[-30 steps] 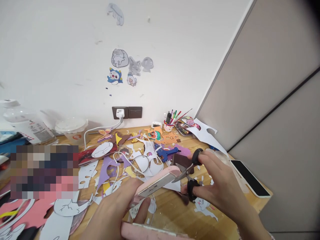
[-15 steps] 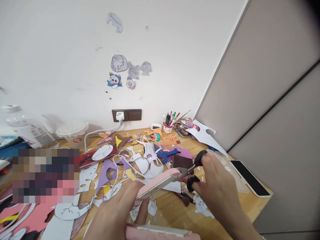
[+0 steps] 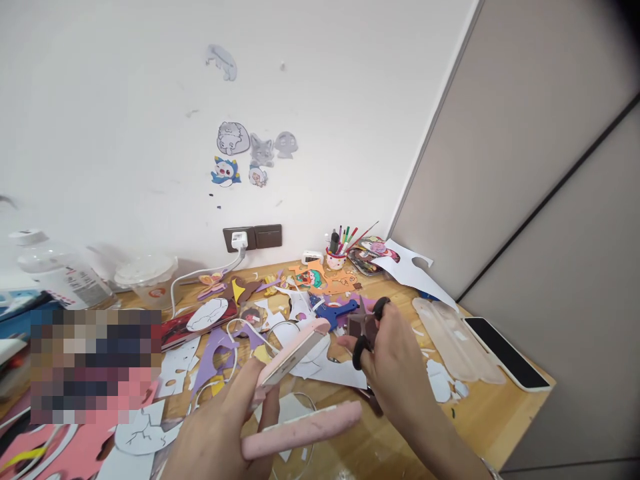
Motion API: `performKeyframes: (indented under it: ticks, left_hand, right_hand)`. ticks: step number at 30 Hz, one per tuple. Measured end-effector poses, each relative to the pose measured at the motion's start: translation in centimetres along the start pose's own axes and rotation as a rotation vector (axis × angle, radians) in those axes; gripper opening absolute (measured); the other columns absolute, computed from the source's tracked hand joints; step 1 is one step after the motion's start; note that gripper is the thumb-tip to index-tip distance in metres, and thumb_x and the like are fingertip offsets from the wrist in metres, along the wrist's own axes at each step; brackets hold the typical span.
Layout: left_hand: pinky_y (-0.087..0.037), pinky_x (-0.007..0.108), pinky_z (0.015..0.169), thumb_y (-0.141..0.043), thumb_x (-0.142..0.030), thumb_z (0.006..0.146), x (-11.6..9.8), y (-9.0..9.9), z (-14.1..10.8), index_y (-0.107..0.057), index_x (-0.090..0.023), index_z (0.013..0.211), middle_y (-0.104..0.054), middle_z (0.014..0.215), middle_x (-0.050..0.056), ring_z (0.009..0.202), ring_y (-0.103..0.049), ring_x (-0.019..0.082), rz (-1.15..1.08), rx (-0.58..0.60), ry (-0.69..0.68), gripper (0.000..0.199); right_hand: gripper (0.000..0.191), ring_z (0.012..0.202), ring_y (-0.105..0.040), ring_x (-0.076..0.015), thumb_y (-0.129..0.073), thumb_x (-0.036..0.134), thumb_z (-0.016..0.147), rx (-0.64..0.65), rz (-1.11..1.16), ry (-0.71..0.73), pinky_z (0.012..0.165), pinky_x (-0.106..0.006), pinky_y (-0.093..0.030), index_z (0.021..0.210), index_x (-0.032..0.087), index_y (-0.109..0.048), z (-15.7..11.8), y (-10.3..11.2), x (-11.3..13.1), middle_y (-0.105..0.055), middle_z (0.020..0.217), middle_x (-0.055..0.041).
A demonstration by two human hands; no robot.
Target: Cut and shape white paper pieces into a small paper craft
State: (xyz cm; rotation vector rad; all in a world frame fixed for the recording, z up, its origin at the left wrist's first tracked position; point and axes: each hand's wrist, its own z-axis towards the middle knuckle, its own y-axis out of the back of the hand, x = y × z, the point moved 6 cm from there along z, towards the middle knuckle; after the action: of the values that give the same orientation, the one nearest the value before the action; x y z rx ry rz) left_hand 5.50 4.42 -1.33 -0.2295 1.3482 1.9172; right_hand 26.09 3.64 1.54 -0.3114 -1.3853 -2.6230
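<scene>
Two bare hands over a cluttered wooden desk (image 3: 480, 417). Left hand (image 3: 220, 433) low centre, fingers curled shut around a pink foam piece (image 3: 293, 353), thumb pressing its near end; the piece sticks up and away toward the right, white on its cut edge. A second pink foam strip (image 3: 300, 430) runs across just below it, over the left fingers; whether the two join can't be told. Right hand (image 3: 395, 360) has thumb and a finger through the black loops of scissors (image 3: 367, 330), grip closed on the handles; blades point left toward the tip of the foam piece, mostly hidden against dark scraps, so how far they gape can't be told. Blades sit just beside the foam tip, contact unclear.

Desk behind: paper scraps (image 3: 320, 363) in white, purple, orange, a blue cut-out (image 3: 335, 310), a white cable (image 3: 205, 273) going up to a wall socket (image 3: 240, 237). Pen cup (image 3: 336, 257) near the back corner. Clear plastic case (image 3: 455, 337) and a black phone (image 3: 505, 353) lie side by side at right, well apart from the hands. Lidded plastic cup (image 3: 147, 280) and a bottle (image 3: 60, 273) at left. Cartoon stickers (image 3: 250, 157) on the white wall. Pink sheet (image 3: 70, 447) at bottom left.
</scene>
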Motion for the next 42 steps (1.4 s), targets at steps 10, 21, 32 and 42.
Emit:
performKeyframes:
  ticks: [10,21,32,42]
  left_hand:
    - [-0.045,0.020,0.042,-0.049,-0.025,0.077,-0.1,-0.1,0.0,-0.052,-0.027,0.099,-0.066,0.056,-0.003,0.053,-0.067,0.019,0.035,0.082,0.088,0.022]
    - [-0.042,0.021,0.042,-0.046,-0.022,0.079,-0.3,0.0,-0.3,-0.050,-0.024,0.100,-0.064,0.061,-0.003,0.049,-0.063,0.016,0.287,-0.037,-0.043,0.022]
    - [-0.036,0.020,0.040,-0.044,-0.019,0.081,-0.7,0.2,-0.1,-0.054,-0.020,0.082,-0.061,0.061,-0.002,0.049,-0.060,0.013,0.443,-0.117,-0.161,0.010]
    - [-0.036,0.018,0.040,-0.040,-0.015,0.079,-0.8,1.0,0.6,-0.061,-0.023,0.083,-0.065,0.064,0.000,0.044,-0.056,0.011,0.469,-0.091,-0.126,0.023]
  right_hand:
    - [0.029,0.072,-0.045,-0.0240,-0.060,0.033,0.078,0.023,-0.023,0.105,0.064,-0.038,-0.038,0.092,0.016,-0.040,-0.4,-0.4,1.1,-0.049,0.080,-0.0066]
    - [0.026,0.075,-0.047,-0.0251,-0.060,0.029,0.077,0.073,-0.094,0.083,0.068,-0.039,-0.037,0.088,0.016,-0.040,-0.5,-0.9,1.1,-0.051,0.082,-0.0079]
    - [0.020,0.074,-0.046,-0.0232,-0.044,0.007,0.068,0.399,0.112,0.004,0.067,-0.036,-0.037,0.084,0.018,-0.038,-1.0,-1.8,1.9,-0.052,0.084,-0.0077]
    - [0.023,0.075,-0.046,-0.0208,-0.042,0.006,0.068,0.574,0.237,-0.064,0.069,-0.033,-0.035,0.088,0.017,-0.039,-1.3,-1.6,2.8,-0.050,0.082,-0.0056]
